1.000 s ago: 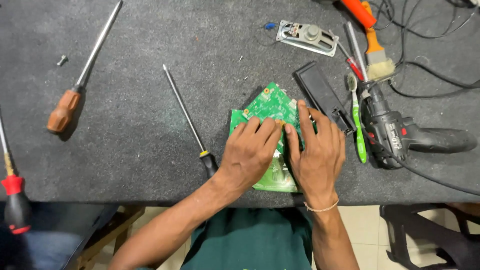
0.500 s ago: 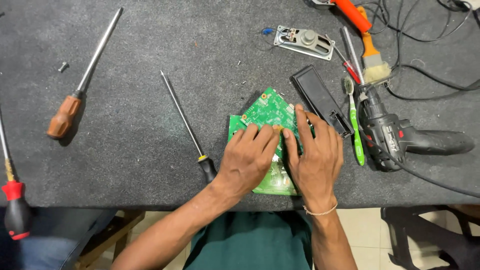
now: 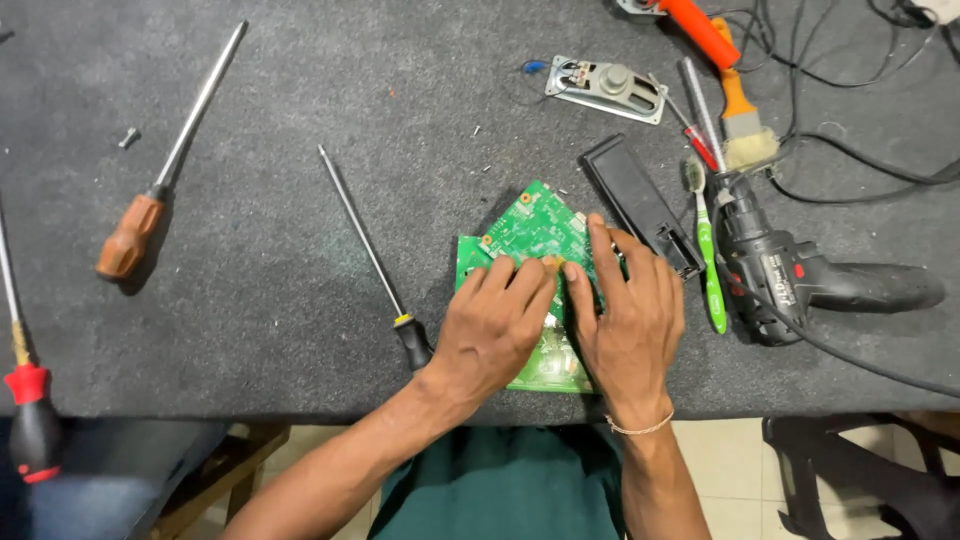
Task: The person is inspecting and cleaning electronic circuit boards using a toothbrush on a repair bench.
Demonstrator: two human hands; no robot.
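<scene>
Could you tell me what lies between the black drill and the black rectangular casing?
A green-handled toothbrush lies between black drill and black casing, head view.

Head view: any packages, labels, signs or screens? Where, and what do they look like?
No packages, signs or screens.
Label: small white patch with red on the black drill, right of the hands.
Both hands, left hand and right hand, press on green circuit boards with white markings.

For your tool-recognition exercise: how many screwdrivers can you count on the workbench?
3, perhaps more hidden among the clutter at top right. Orange-handled screwdriver lies at left; black-handled screwdriver lies beside the left hand; red-and-black-handled screwdriver sits at the left edge, partly cut off.
</scene>
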